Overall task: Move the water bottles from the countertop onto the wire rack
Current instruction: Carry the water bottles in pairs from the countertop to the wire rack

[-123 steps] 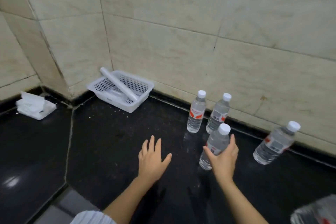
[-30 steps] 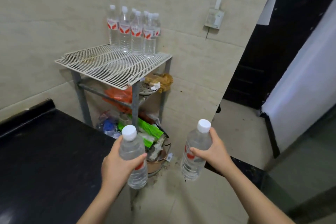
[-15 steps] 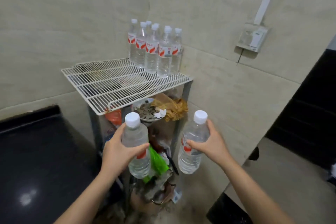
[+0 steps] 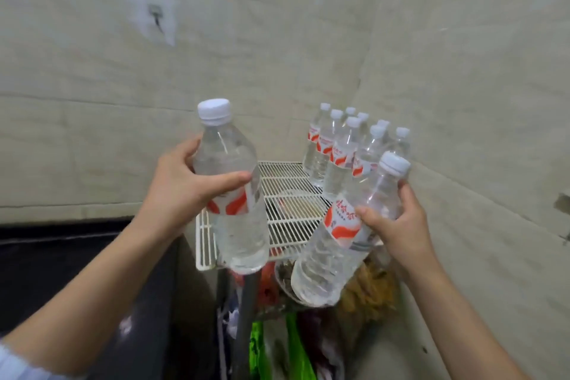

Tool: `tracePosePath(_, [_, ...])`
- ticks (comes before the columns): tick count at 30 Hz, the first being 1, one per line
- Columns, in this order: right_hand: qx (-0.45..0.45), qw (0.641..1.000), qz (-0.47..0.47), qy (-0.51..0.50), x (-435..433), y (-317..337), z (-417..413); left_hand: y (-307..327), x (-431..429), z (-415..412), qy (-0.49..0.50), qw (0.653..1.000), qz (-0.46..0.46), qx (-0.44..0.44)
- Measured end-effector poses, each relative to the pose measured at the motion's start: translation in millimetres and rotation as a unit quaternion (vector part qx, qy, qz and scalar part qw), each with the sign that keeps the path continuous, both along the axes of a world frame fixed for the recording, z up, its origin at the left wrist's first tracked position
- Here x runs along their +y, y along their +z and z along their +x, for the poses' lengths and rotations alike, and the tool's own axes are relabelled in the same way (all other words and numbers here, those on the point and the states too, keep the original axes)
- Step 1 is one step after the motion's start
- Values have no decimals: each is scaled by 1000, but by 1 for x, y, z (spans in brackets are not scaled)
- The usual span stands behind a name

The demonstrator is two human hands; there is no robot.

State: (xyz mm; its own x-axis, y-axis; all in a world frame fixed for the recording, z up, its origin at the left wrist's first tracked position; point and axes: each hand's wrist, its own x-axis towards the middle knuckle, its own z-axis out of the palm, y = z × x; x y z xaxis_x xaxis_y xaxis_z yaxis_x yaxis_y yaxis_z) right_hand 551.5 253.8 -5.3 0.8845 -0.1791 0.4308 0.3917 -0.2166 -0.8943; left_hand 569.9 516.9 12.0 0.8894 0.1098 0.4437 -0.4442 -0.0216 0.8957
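Note:
My left hand grips a clear water bottle with a white cap and red label, held upright over the front left edge of the white wire rack. My right hand grips a second bottle by its upper part, tilted with its cap up to the right, in front of the rack's near right side. Several more bottles stand together at the rack's back right corner against the wall.
The black countertop lies to the left of the rack. Under the rack are bags, green packaging and other clutter. Beige tiled walls meet in a corner behind the rack.
I have come closer to the rack. Both bottles have risen and moved forward, from below the rack's front edge to its level.

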Motion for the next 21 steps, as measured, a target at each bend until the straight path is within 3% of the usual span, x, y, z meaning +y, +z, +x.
tracePosePath(8, [-60, 998, -26, 3, 7, 40, 100, 16, -3, 106, 56, 998, 8, -14])
tracePosePath(21, [-9, 1000, -16, -6, 19, 39, 238, -7, -6, 219, 118, 990, 73, 24])
